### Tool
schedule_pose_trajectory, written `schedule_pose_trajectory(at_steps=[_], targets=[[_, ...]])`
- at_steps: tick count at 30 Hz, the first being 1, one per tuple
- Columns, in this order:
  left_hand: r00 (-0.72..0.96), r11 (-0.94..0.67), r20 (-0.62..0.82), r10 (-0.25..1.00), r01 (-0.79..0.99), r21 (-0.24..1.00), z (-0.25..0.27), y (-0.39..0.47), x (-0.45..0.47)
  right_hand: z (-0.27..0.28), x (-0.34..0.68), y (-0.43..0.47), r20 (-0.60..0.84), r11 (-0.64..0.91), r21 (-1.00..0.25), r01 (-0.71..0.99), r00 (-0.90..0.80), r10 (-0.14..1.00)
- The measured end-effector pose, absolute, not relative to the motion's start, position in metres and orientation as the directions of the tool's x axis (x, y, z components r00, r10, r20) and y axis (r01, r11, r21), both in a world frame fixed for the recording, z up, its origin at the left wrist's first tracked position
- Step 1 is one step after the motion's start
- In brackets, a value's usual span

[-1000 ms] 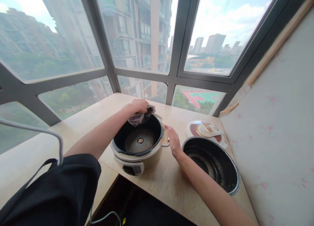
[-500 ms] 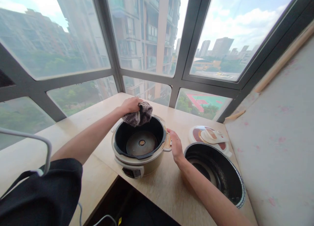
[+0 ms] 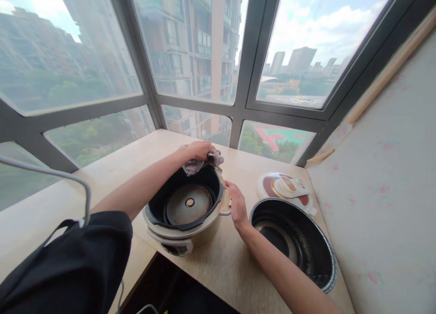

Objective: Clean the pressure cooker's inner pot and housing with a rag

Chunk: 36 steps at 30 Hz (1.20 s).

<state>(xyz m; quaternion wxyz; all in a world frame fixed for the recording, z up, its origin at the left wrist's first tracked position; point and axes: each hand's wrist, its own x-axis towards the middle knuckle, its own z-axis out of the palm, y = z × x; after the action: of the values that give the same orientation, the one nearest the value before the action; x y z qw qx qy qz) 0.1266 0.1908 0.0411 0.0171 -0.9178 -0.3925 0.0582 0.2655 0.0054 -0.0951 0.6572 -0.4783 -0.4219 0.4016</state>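
My left hand (image 3: 200, 151) is closed around a grey-purple cloth (image 3: 195, 167), which lies on the far rim of an electric pressure cooker (image 3: 204, 236). The cooker has no lid on, and a round metal heating plate (image 3: 188, 205) shows at the bottom of its dark inside. With my right hand (image 3: 237, 205) I grip the cooker's right side handle (image 3: 225, 202); the fingertips are partly hidden behind it.
To the right stands a black inner pot (image 3: 296, 232), partly behind my right forearm. The cooker's lid (image 3: 286, 186) lies behind it by the wall. A white cable (image 3: 68, 172) hangs at the left. Windows border the counter (image 3: 136, 152).
The cloth in my left hand has moved right along the cooker's far rim. The cooker appears lower and further left in view. My right hand stays on the handle.
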Motion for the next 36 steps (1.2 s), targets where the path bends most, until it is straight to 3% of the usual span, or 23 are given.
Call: schedule_pose_trajectory(at_steps=[8, 15, 26, 36], targets=[[0.63, -0.64, -0.111, 0.768, 0.753, -0.155, 0.04, 0.196, 0.129, -0.094, 0.263, 0.005, 0.164, 0.214, -0.969, -0.123, 0.33, 0.93], [0.766, -0.751, -0.039, 0.641, 0.617, -0.234, 0.039, 0.17, 0.146, -0.097, 0.264, 0.006, 0.152, 0.207, -0.97, -0.128, 0.347, 0.925], [0.834, -0.844, -0.128, 0.536, 0.533, -0.065, 0.035, 0.18, 0.158, -0.099, 0.266, 0.006, 0.167, 0.215, -0.97, -0.11, 0.337, 0.927], [0.656, -0.679, -0.208, 0.726, 0.731, -0.064, 0.043, 0.208, 0.125, -0.098, 0.267, 0.007, 0.167, 0.205, -0.976, -0.077, 0.343, 0.924]])
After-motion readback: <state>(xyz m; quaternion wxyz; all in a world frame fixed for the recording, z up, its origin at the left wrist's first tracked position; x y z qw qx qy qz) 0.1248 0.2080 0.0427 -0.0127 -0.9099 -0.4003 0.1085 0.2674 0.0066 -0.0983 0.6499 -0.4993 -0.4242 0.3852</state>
